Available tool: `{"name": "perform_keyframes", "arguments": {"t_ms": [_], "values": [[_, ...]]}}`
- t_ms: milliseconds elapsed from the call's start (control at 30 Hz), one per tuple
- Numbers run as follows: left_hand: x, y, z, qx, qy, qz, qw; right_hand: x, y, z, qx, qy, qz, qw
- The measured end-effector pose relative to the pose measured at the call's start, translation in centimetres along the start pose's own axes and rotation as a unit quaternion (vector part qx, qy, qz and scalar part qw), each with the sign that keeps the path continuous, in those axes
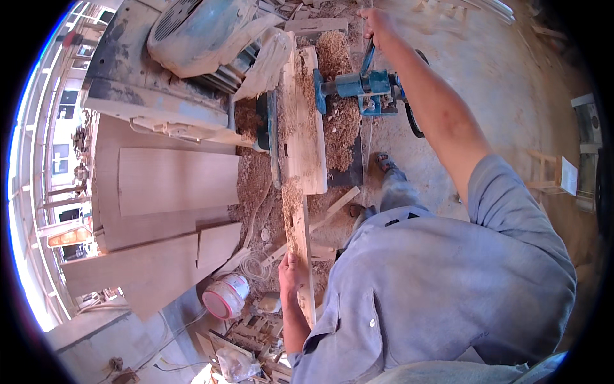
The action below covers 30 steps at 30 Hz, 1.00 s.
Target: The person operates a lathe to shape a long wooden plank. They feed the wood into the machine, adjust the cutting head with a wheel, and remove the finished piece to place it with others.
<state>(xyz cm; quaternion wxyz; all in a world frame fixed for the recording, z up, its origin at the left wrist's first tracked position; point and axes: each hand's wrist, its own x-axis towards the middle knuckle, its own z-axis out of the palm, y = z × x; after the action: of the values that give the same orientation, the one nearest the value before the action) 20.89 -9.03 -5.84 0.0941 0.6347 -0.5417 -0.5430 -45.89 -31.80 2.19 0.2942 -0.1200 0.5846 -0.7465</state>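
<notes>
My left hand [290, 274] is closed on the near part of a long wooden board [300, 221], its fingers over the board's left edge. The board runs away from me to a blue-painted woodworking machine, with shavings strewn along its top. My right arm reaches far forward, and my right hand [378, 27] is closed on the upper end of a blue lever [368, 56]. That lever rises by a blue screw clamp [348, 85], whose flat jaw stands against a pale wooden block [312, 137] lying along the board. The board's far end is partly hidden under shavings.
A dusty motor housing [198, 38] rises at the far left. Wood shavings [339, 121] heap beside the clamp. Large flat panels [173, 182] lean on the left, near a white-and-red bucket [226, 296]. Offcuts [339, 205] lie on the floor below the machine.
</notes>
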Motion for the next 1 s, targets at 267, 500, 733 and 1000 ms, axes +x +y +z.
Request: {"name": "perform_keyframes", "arguments": {"t_ms": [267, 500, 733, 1000], "values": [[-1.4, 0.4, -0.3, 0.032, 0.024, -0.034, 0.999, -16.5, -3.2, -2.2, -0.011, -0.187, -0.157, 0.97], [-2.9, 3.2, 2.7, 0.065, 0.16, 0.033, 0.984, -16.8, -3.1, -1.9, -0.036, -0.223, -0.153, 0.962], [-5.9, 9.7, 10.6, 0.198, 0.397, 0.076, 0.893, -16.1, -4.2, -3.5, -0.079, -0.353, -0.115, 0.925], [-8.8, 9.7, 29.2, 0.008, 0.322, 0.033, 0.946, -15.3, -4.9, -3.8, -0.088, -0.435, -0.124, 0.887]]}}
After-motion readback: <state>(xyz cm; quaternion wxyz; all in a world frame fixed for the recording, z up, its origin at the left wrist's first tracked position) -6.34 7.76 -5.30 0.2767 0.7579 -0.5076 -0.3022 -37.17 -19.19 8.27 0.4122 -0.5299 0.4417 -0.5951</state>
